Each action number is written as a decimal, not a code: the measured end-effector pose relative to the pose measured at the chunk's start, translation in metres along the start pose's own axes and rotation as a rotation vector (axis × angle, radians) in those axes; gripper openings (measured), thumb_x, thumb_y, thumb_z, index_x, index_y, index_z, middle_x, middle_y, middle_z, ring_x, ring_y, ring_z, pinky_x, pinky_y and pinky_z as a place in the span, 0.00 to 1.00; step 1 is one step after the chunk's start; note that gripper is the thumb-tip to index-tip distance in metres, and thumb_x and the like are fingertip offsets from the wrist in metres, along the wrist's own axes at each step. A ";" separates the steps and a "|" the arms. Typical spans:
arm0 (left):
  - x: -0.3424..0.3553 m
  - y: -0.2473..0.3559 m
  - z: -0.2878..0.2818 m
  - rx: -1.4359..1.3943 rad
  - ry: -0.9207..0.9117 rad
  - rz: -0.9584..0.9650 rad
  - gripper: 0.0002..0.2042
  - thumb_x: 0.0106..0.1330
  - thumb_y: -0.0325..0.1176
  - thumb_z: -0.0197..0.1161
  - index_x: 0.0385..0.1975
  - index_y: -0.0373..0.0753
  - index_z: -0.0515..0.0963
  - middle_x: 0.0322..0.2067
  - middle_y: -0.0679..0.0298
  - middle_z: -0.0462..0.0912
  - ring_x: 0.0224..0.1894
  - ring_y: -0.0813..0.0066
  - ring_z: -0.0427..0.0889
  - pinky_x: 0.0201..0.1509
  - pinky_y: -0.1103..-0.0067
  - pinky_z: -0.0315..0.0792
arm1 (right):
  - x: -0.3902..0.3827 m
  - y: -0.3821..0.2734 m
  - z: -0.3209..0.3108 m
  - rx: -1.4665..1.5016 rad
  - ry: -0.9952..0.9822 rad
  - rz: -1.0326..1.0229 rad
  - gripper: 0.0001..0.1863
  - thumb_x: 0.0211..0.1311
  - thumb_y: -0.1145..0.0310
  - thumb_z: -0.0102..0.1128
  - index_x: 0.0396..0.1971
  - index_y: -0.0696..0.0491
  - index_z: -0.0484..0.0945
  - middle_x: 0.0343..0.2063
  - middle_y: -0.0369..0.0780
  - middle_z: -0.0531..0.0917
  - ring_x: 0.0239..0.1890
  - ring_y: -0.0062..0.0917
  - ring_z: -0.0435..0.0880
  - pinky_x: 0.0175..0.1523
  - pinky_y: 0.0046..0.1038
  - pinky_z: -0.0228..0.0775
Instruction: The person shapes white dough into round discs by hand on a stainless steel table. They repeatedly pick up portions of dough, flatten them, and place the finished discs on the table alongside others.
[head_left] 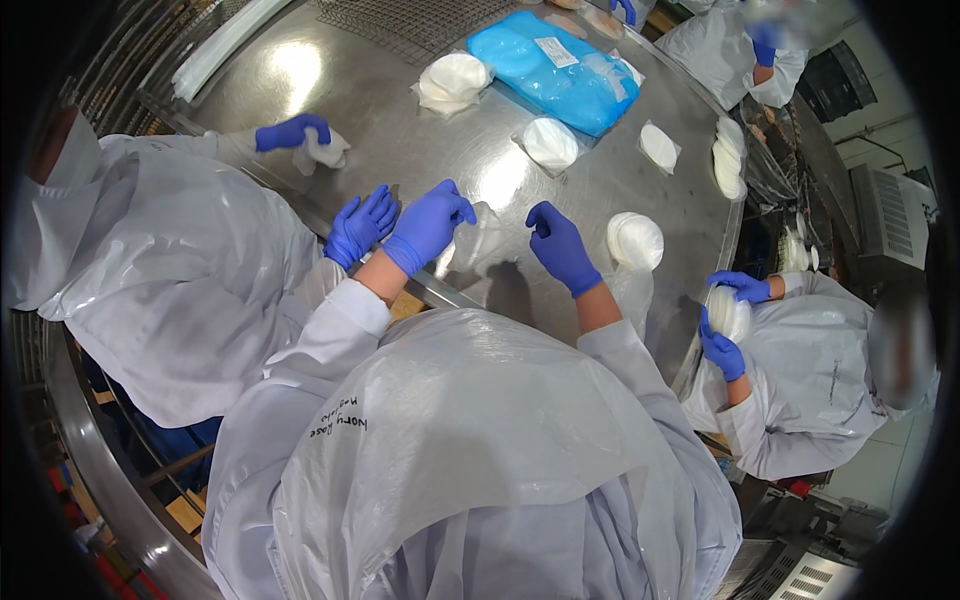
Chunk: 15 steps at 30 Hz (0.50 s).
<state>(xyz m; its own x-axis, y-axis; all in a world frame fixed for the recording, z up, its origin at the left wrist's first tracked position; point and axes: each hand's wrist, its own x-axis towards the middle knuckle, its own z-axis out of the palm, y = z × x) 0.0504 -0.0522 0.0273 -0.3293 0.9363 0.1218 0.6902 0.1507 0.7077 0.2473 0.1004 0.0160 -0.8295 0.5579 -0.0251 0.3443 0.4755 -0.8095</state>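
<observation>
My left hand (428,232), in a blue-purple glove, pinches a crumpled clear plastic sheet (484,236) over the metal table. A whitish strip hangs below its fingers. To the right, my right hand (562,250) is gloved the same way, with its fingers curled in. Whatever it may hold is hidden. Just right of it lies a stack of thin white discs (635,241), and clear plastic film (630,296) trails from there past my right wrist.
Beyond my hands are more white discs (550,143), another pile (452,80) and a blue plastic bag (555,72) on the steel table (400,130). Close on my left a co-worker's gloved hand (292,132) holds white material. At right, another co-worker's hands (722,350) grip a disc stack.
</observation>
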 end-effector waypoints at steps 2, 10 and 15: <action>0.001 -0.004 0.001 0.005 0.021 0.062 0.13 0.55 0.17 0.55 0.35 0.41 0.82 0.36 0.57 0.77 0.35 0.59 0.79 0.38 0.72 0.72 | 0.000 0.009 0.013 0.066 0.043 -0.213 0.16 0.50 0.82 0.48 0.39 0.51 0.76 0.39 0.44 0.76 0.40 0.32 0.76 0.48 0.31 0.69; 0.004 0.004 0.007 -0.019 0.072 0.090 0.19 0.59 0.19 0.53 0.49 0.43 0.77 0.39 0.55 0.76 0.40 0.57 0.79 0.44 0.70 0.72 | 0.023 -0.024 0.056 -0.237 0.087 -0.448 0.24 0.49 0.82 0.46 0.45 0.48 0.79 0.59 0.54 0.66 0.60 0.48 0.66 0.62 0.43 0.59; 0.003 0.009 -0.003 0.021 0.087 0.019 0.20 0.59 0.19 0.52 0.52 0.40 0.75 0.46 0.55 0.75 0.46 0.55 0.78 0.50 0.71 0.72 | 0.025 -0.043 0.048 -0.209 0.149 -0.552 0.25 0.46 0.85 0.45 0.43 0.47 0.81 0.59 0.54 0.66 0.60 0.48 0.66 0.63 0.42 0.59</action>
<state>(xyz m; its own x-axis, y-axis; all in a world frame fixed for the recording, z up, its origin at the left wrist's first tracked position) 0.0534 -0.0492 0.0363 -0.3703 0.9080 0.1958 0.7099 0.1407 0.6901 0.1904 0.0614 0.0224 -0.8447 0.2734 0.4601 -0.0271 0.8368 -0.5469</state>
